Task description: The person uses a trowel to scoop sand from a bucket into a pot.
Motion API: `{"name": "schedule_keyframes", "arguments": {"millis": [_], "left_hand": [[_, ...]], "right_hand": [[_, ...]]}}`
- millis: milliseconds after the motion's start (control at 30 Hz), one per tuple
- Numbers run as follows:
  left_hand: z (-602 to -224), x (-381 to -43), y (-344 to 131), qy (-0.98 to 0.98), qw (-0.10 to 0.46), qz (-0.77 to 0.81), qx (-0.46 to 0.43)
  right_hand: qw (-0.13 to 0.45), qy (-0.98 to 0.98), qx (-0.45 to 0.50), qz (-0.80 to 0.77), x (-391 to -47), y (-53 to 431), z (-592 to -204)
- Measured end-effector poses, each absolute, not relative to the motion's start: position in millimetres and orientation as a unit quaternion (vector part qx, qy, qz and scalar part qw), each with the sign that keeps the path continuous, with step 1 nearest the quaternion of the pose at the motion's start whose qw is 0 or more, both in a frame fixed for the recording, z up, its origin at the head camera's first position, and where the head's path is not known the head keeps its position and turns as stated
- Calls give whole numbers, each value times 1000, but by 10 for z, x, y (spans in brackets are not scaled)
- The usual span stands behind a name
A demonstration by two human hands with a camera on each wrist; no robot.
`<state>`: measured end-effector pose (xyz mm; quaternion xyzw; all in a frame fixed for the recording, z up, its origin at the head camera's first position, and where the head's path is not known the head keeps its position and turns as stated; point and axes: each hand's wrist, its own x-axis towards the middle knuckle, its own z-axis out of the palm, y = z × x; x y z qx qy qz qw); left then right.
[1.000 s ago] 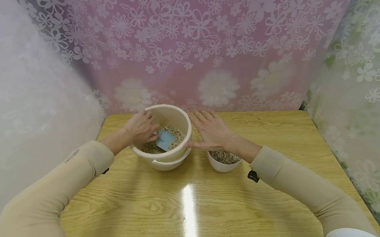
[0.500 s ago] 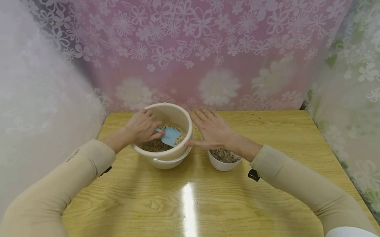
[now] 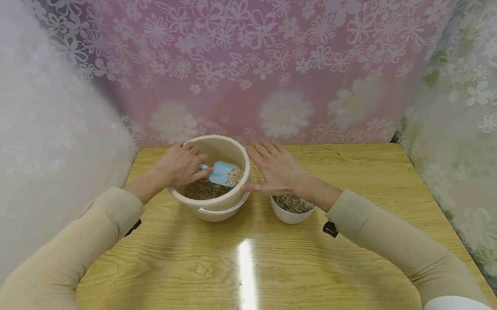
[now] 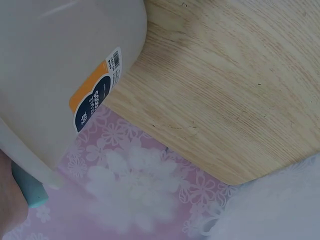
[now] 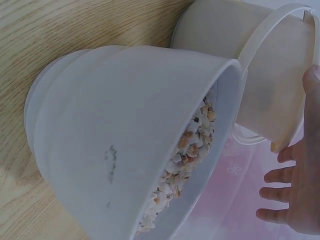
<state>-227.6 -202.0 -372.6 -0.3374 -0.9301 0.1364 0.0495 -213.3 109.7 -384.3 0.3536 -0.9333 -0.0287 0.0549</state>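
In the head view my left hand (image 3: 180, 165) reaches over the left rim of a cream bucket (image 3: 218, 206) and grips the handle of a light blue scoop (image 3: 221, 172). Pale gravel (image 3: 235, 176) lies on the scoop's blade, above darker gravel (image 3: 206, 189) in the bucket. The handle's teal end (image 4: 31, 189) pokes out of the fist in the left wrist view. My right hand (image 3: 278, 171) has its fingers spread and straight, thumb and fingertips at the bucket's right rim. Below that hand stands a white pot (image 3: 292, 216) filled with small mixed stones (image 5: 189, 150).
The wooden table (image 3: 187, 270) carries both containers. A pink flowered curtain (image 3: 236, 80) hangs right behind its back edge, with pale sheets on both sides. The bucket's white bail handle (image 3: 224, 215) hangs down at its front.
My left hand has drawn the scoop up out of the bucket's gravel, its blade tilting toward the right rim with pale stones on it. The right hand stays put.
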Motion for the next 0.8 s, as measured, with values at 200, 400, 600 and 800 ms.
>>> {"name": "schedule_keyframes", "arguments": {"millis": [200, 400, 600, 800], "left_hand": [[-3680, -2248, -2099, -935, 61, 127, -326], [-3655, -2228, -2170, -942, 63, 107, -311], [-3629, -2194, -2193, -946, 61, 97, -303], [-3619, -2174, -2212, -948, 71, 81, -300]], "right_hand": [[55, -934, 353, -22, -2129, 1114, -3856], [59, -933, 354, -13, -2114, 1142, -3871], [33, -938, 346, -3, -2096, 1272, -3862], [34, -933, 359, -10, -2090, 1480, -3876]]}}
